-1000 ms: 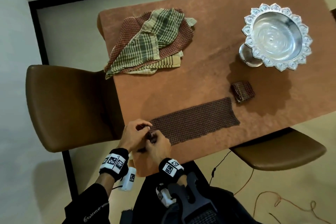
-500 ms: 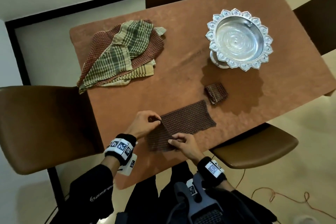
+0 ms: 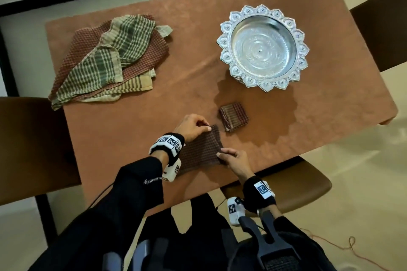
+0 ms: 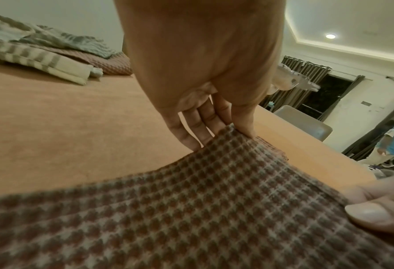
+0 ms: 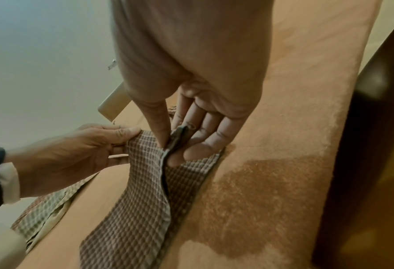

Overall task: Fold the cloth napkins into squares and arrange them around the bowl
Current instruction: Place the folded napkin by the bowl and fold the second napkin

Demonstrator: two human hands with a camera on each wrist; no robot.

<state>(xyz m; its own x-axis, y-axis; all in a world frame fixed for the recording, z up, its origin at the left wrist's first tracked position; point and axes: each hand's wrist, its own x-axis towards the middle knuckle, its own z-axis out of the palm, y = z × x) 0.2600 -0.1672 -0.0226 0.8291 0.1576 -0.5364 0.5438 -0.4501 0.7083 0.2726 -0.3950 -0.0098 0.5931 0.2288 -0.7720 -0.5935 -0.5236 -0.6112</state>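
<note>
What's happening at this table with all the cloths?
A person is folding a dark checked napkin on the table. The left hand pinches one corner of it and the right hand pinches the other, with the doubled-over cloth between them. One small folded napkin already lies near the silver bowl. A pile of unfolded napkins waits at the table's far left corner.

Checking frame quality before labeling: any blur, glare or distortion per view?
Head view: sharp, table edges bowed by the wide lens, highlights on the silver bowl. Left wrist: near checked napkin blurred, ceiling light flares. Right wrist: dim, soft, dark right edge.
</note>
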